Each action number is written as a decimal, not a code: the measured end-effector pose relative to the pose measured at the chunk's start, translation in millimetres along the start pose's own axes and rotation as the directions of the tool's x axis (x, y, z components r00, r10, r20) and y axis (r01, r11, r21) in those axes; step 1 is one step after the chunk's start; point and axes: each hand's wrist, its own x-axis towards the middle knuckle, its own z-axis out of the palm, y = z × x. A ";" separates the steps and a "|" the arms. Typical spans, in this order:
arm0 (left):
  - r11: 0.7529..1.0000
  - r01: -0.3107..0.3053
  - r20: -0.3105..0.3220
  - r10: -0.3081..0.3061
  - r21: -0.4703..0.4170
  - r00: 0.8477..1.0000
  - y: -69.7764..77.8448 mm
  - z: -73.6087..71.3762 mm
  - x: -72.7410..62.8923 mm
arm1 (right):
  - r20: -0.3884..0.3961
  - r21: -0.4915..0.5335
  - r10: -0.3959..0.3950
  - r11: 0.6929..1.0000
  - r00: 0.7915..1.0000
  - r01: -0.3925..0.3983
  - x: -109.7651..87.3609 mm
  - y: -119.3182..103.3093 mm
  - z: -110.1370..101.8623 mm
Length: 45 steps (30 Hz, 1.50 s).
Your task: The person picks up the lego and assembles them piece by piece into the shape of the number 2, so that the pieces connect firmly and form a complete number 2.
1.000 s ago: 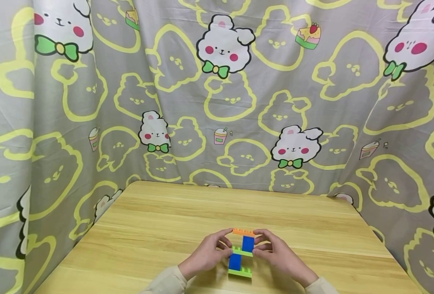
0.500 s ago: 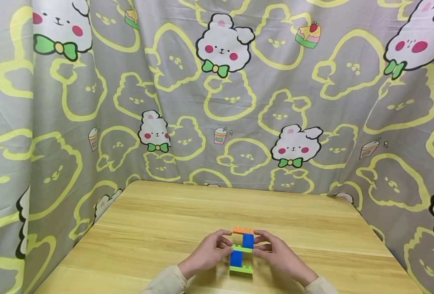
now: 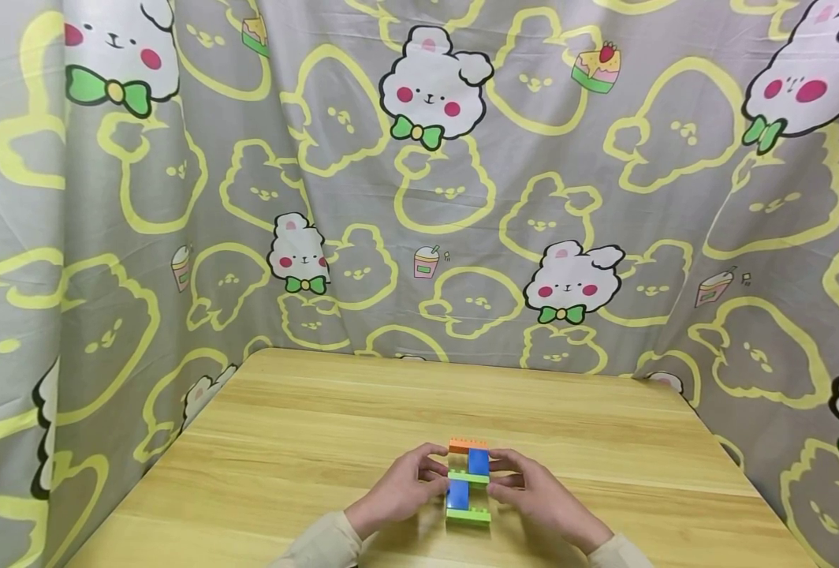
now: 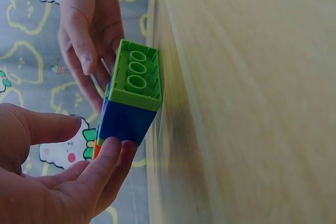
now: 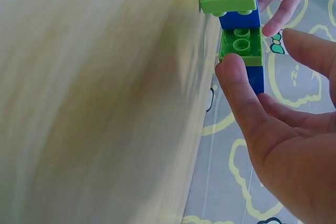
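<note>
A tower of toy building blocks (image 3: 457,495) is held between my two hands, tilted, with its underside visible in both wrist views. An orange block (image 3: 459,447) tops it. Two green blocks alternate with two blue ones below, and the blue blocks sit on opposite sides. My left hand (image 3: 405,483) holds the left side; in the left wrist view its fingertips (image 4: 111,148) press a blue block (image 4: 126,123). On the other side my right hand (image 3: 536,489) holds the tower, one fingertip (image 5: 234,64) against a green block (image 5: 256,51). Contact at the other fingertips is partly hidden.
A light wood-grain table (image 3: 334,410) spreads beneath and around the hands. Behind it and at both sides hangs a grey curtain (image 3: 363,189) printed with cartoon rabbits and yellow outlines.
The tower has tilted between my hands, and its lower end has risen slightly in view. More of the front faces of the orange and green blocks shows. Both hands stay almost in place.
</note>
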 end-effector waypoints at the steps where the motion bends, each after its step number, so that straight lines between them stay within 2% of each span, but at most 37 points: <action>1: 1.000 0.001 0.001 -0.001 -0.005 1.000 -0.2 0.1 0.1 | 0.001 -0.001 0.001 1.000 1.000 -0.001 0.0 0.1 -0.1; 9: 0.999 0.024 0.023 -0.023 -0.029 0.999 0.1 -1.0 -0.5 | 0.016 -0.010 0.035 0.999 0.999 -0.035 0.6 0.1 0.0; 20: 0.996 0.053 0.036 -0.056 0.071 0.998 3.4 -2.3 -1.6 | 0.050 0.058 0.014 0.998 0.999 -0.017 1.6 3.0 1.1; 28: 0.989 0.049 0.045 -0.055 0.141 0.997 5.7 -2.3 -2.9 | 0.080 0.044 0.043 0.998 0.996 -0.046 1.8 1.5 0.3; 45: 0.986 0.078 0.054 -0.087 0.145 0.995 4.8 0.1 -2.2 | 0.112 0.047 0.059 0.997 0.992 -0.065 3.9 4.2 -0.8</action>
